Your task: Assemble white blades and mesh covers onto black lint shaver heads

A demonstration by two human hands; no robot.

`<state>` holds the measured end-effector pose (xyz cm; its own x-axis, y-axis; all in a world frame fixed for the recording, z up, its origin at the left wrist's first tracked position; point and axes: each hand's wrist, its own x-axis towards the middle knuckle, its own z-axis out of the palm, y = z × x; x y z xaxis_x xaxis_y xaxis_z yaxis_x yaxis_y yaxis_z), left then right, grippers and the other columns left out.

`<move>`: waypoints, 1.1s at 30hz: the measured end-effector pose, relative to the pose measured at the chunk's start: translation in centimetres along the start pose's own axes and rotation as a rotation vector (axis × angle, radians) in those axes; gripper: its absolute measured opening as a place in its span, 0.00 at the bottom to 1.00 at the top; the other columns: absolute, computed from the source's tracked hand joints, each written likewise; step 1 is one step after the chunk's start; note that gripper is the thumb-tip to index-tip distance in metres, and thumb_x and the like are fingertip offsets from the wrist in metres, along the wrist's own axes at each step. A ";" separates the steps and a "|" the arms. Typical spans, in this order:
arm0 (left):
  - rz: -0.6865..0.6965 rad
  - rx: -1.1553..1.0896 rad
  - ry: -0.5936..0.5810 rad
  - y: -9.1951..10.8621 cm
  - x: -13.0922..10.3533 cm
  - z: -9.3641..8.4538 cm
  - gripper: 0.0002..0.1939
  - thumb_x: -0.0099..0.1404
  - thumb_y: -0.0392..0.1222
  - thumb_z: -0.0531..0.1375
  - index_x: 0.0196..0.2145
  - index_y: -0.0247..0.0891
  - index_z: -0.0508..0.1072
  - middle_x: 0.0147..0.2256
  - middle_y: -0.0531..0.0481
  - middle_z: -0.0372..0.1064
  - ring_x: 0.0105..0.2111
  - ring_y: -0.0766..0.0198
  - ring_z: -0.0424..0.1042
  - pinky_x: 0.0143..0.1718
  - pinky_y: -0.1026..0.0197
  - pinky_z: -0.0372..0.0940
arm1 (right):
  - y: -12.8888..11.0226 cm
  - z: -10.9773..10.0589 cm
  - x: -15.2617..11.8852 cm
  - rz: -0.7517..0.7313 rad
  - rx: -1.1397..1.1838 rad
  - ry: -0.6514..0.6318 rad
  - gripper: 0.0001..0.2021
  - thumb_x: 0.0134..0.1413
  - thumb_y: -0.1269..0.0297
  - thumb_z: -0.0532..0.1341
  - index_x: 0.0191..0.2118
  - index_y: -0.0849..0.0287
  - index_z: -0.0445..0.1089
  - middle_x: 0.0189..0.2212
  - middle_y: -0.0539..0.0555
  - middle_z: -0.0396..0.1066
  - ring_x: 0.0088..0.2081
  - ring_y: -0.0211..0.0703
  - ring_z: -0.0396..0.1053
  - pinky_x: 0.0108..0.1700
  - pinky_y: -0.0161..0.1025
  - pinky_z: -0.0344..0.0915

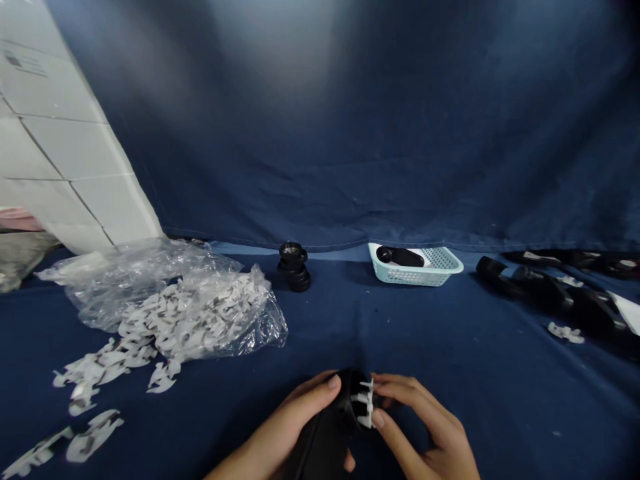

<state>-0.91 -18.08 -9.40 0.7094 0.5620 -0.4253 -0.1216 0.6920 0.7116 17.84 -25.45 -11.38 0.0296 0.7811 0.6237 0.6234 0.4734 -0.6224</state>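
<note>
My left hand (pixel 305 417) is wrapped round a black plastic housing (pixel 325 440), its thumb lying on the top near the rounded end. Between the thumb and index finger of my right hand (pixel 420 420) is a white plastic clip (pixel 366 404) with several prongs. The prongs point left, into the round opening at the end of the housing. Whether the clip is seated or only touching there, I cannot tell. The lower part of the housing runs out of view at the bottom edge.
A clear plastic bag (pixel 260 320) spills many white clips (pixel 190 320) at the left. Black rings (pixel 295 270) are stacked at the back. A light-blue basket (pixel 415 275) holds a black part. More black housings (pixel 545 290) and a loose white clip (pixel 565 333) lie at the right.
</note>
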 end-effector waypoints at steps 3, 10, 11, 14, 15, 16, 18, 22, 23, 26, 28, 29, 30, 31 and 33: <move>-0.036 -0.023 -0.073 0.2 -0.5 0.4 0.25 0.64 0.58 0.59 0.51 0.39 0.67 0.33 0.44 0.75 0.22 0.63 0.73 0.19 0.67 0.62 | -0.2 0.0 0.0 -0.027 0.006 0.031 0.08 0.54 0.71 0.65 0.40 0.55 0.72 0.38 0.54 0.77 0.39 0.43 0.78 0.41 0.34 0.76; -0.025 -0.088 -0.110 0.3 -0.5 -0.1 0.27 0.61 0.45 0.58 0.57 0.39 0.57 0.27 0.44 0.74 0.22 0.60 0.72 0.25 0.60 0.68 | -1.4 0.4 0.3 0.080 0.072 0.124 0.03 0.58 0.65 0.63 0.35 0.54 0.74 0.37 0.53 0.77 0.37 0.41 0.78 0.40 0.32 0.75; -0.020 -0.083 -0.108 0.4 -0.5 -0.2 0.27 0.60 0.43 0.57 0.56 0.39 0.57 0.27 0.44 0.74 0.21 0.61 0.72 0.23 0.60 0.68 | -1.4 0.5 0.3 0.095 0.086 0.122 0.03 0.58 0.64 0.63 0.34 0.53 0.74 0.37 0.53 0.77 0.37 0.41 0.78 0.40 0.32 0.75; 0.002 -0.023 -0.123 0.7 -0.3 -0.2 0.20 0.65 0.45 0.54 0.53 0.38 0.61 0.29 0.43 0.73 0.18 0.64 0.69 0.19 0.63 0.65 | -1.1 0.4 0.2 0.098 0.081 0.098 0.03 0.58 0.65 0.63 0.34 0.53 0.74 0.36 0.52 0.77 0.36 0.41 0.78 0.39 0.32 0.75; 0.027 -0.004 -0.124 0.7 -0.3 -0.1 0.19 0.65 0.46 0.54 0.52 0.38 0.62 0.30 0.43 0.72 0.19 0.63 0.70 0.18 0.65 0.64 | -0.9 0.4 0.1 0.078 0.067 0.075 0.03 0.58 0.66 0.63 0.34 0.53 0.74 0.37 0.52 0.77 0.37 0.41 0.78 0.40 0.32 0.75; 0.052 0.016 -0.120 0.8 -0.3 -0.1 0.18 0.66 0.47 0.55 0.50 0.37 0.63 0.30 0.43 0.72 0.21 0.63 0.71 0.17 0.66 0.64 | -0.7 0.3 0.0 0.050 0.051 0.046 0.03 0.58 0.67 0.63 0.35 0.53 0.74 0.38 0.53 0.77 0.38 0.42 0.78 0.40 0.33 0.75; 0.096 0.045 -0.093 0.8 -0.2 -0.1 0.17 0.65 0.47 0.57 0.49 0.36 0.66 0.32 0.42 0.72 0.24 0.61 0.72 0.16 0.67 0.64 | -0.3 0.1 -0.1 0.004 0.017 -0.014 0.05 0.57 0.70 0.63 0.37 0.53 0.74 0.39 0.54 0.77 0.40 0.43 0.77 0.42 0.34 0.75; 0.114 0.071 -0.039 0.6 0.0 -0.2 0.17 0.64 0.47 0.58 0.48 0.37 0.67 0.30 0.45 0.71 0.25 0.62 0.71 0.16 0.69 0.63 | -0.1 0.1 -0.4 -0.003 -0.007 -0.036 0.05 0.58 0.71 0.62 0.37 0.55 0.73 0.39 0.55 0.76 0.40 0.44 0.76 0.42 0.38 0.74; 0.114 0.078 -0.034 0.6 0.0 -0.2 0.17 0.64 0.48 0.58 0.48 0.37 0.67 0.29 0.45 0.70 0.25 0.62 0.71 0.16 0.69 0.62 | -0.2 0.2 -0.5 0.011 -0.007 -0.026 0.04 0.58 0.71 0.61 0.36 0.55 0.73 0.39 0.55 0.76 0.39 0.44 0.76 0.42 0.39 0.74; 0.110 0.094 -0.025 0.6 0.0 -0.2 0.18 0.65 0.49 0.58 0.49 0.37 0.67 0.29 0.45 0.70 0.25 0.63 0.71 0.16 0.70 0.62 | -0.4 0.3 -0.5 0.048 -0.033 -0.007 0.05 0.59 0.71 0.59 0.35 0.55 0.72 0.38 0.55 0.76 0.39 0.46 0.75 0.42 0.41 0.73; 0.110 0.096 -0.016 0.5 0.1 -0.2 0.19 0.64 0.49 0.58 0.49 0.37 0.66 0.29 0.45 0.71 0.24 0.63 0.71 0.15 0.70 0.62 | -0.4 0.2 -0.4 0.018 -0.071 -0.041 0.05 0.58 0.72 0.59 0.35 0.55 0.72 0.38 0.55 0.76 0.39 0.46 0.76 0.41 0.41 0.74; 0.110 0.099 -0.010 0.5 0.1 -0.2 0.19 0.64 0.50 0.58 0.49 0.37 0.66 0.28 0.45 0.71 0.24 0.63 0.70 0.15 0.70 0.61 | -0.3 0.2 -0.4 0.000 -0.091 -0.057 0.05 0.58 0.72 0.59 0.35 0.55 0.71 0.38 0.55 0.76 0.38 0.46 0.76 0.41 0.40 0.74; 0.112 0.102 -0.004 0.4 0.1 -0.2 0.20 0.64 0.50 0.58 0.50 0.37 0.66 0.27 0.46 0.70 0.23 0.63 0.70 0.15 0.70 0.61 | -0.2 0.1 -0.3 -0.013 -0.106 -0.069 0.05 0.58 0.72 0.59 0.35 0.55 0.71 0.38 0.55 0.76 0.38 0.46 0.76 0.40 0.40 0.74; 0.111 0.110 0.000 0.4 0.2 -0.3 0.21 0.64 0.51 0.58 0.50 0.37 0.65 0.26 0.46 0.70 0.22 0.63 0.70 0.15 0.70 0.61 | -0.2 0.0 -0.3 -0.020 -0.118 -0.077 0.05 0.58 0.73 0.59 0.36 0.55 0.71 0.38 0.55 0.76 0.39 0.46 0.76 0.40 0.40 0.74; 0.111 0.122 0.006 0.4 0.2 -0.3 0.22 0.63 0.52 0.58 0.50 0.37 0.64 0.24 0.47 0.70 0.20 0.64 0.69 0.15 0.69 0.61 | 0.0 -0.1 -0.4 -0.011 -0.136 -0.079 0.05 0.59 0.72 0.58 0.36 0.55 0.70 0.39 0.56 0.76 0.39 0.46 0.76 0.41 0.41 0.75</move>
<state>-0.99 -17.55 -9.39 0.6923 0.6347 -0.3434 -0.1133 0.5656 0.8169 17.92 -25.83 -11.54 -0.0364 0.8084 0.5875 0.7236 0.4268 -0.5424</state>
